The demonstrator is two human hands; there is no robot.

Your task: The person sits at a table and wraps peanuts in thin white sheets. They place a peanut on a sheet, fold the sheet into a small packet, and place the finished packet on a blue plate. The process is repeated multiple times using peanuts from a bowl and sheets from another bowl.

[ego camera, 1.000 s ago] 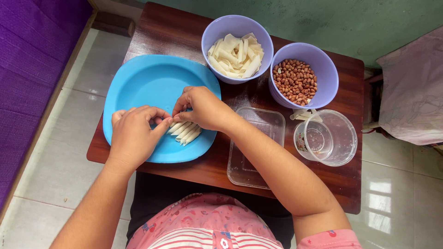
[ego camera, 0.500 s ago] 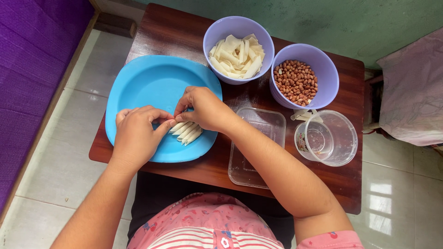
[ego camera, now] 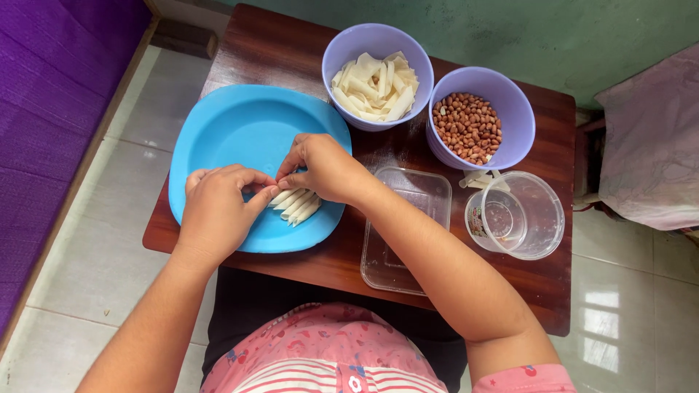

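Both hands meet over the near part of a smooth, glossy blue plastic plate (ego camera: 233, 131), rounded-square in shape, which sits on a dark, polished wooden table (ego camera: 277, 51). The left hand (ego camera: 215, 211) curls with its fingers bent inward, thumb tip touching the end of a small row of pale, cream-coloured rolled dough sticks (ego camera: 295, 205) lying side by side on the plate. The right hand (ego camera: 324, 169) arches over the same row, its thumb and forefinger pinched together at the sticks' upper ends; what exactly sits between the fingertips cannot be made out.

Behind the plate stand two round lilac plastic bowls. One bowl (ego camera: 338, 54) holds flat, matte, off-white dough strips (ego camera: 375, 87); the other bowl (ego camera: 517, 109) holds reddish-brown skinned peanuts (ego camera: 466, 127). Near the right forearm lies a clear rectangular plastic tray (ego camera: 408, 218), and beside it a clear round plastic tub (ego camera: 535, 218). A few pale scraps (ego camera: 480, 178) lie between the peanut bowl and the tub.
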